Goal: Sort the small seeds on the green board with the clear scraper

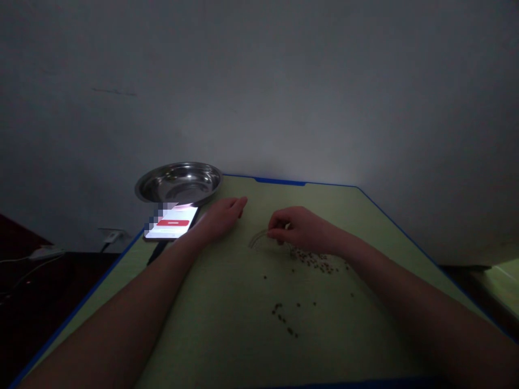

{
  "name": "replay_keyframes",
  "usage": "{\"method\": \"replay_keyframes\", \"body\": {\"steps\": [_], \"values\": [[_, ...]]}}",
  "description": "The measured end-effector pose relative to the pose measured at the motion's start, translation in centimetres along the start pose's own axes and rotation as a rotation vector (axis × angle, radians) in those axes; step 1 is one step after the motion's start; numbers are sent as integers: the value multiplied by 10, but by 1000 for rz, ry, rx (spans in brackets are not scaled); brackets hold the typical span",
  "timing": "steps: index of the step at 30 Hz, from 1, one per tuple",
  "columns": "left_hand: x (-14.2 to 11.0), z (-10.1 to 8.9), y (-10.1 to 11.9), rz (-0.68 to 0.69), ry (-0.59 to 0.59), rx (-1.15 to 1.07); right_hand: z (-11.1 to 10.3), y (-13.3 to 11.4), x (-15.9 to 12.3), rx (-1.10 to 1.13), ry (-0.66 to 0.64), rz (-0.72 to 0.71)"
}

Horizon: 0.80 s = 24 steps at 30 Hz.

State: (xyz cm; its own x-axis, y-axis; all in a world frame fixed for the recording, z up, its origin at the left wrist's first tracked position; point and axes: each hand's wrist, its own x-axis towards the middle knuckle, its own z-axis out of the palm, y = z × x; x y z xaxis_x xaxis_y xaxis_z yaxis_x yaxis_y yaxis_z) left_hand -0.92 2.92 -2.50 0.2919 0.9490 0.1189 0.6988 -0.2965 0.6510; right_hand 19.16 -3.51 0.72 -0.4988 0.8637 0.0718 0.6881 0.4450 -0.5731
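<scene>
Dim light from the pale wall [284, 97] left the tabletop [227, 335] murky, and your right hand [304, 229] had thumb and fingertips together at a faint curved strand [258, 236], though whether they gripped it could not be told. Small dark pieces [310, 259] lay at five o'clock from that hand, strays at six, so a dropping wrist [338, 240] might have scattered them. Your left hand [223, 217], its finger closure unclear, lay near the phone [174, 230] at nine o'clock and bowl [184, 186] at ten, where a careless backward sweep might have nudged either.

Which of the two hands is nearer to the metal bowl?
The left hand, beside the phone; the right hand is farther, near the dark pieces.
</scene>
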Motion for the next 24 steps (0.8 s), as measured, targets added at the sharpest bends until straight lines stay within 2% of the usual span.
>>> {"method": "replay_keyframes", "body": {"steps": [7, 12, 15, 19, 24], "values": [[0, 1, -1, -8, 10, -6, 13, 8, -7, -19, 144, 73], [-1, 0, 0, -28, 10, -7, 19, 9, 1, -50, 151, 74], [-1, -1, 0, -20, 10, -1, 15, 13, 3, -82, 190, 75], [0, -1, 0, -18, -7, 5, 3, 21, 0, -47, 245, 143], [-1, -1, 0, -30, -4, -6, -3, 23, -8, 15, 201, 151]]}}
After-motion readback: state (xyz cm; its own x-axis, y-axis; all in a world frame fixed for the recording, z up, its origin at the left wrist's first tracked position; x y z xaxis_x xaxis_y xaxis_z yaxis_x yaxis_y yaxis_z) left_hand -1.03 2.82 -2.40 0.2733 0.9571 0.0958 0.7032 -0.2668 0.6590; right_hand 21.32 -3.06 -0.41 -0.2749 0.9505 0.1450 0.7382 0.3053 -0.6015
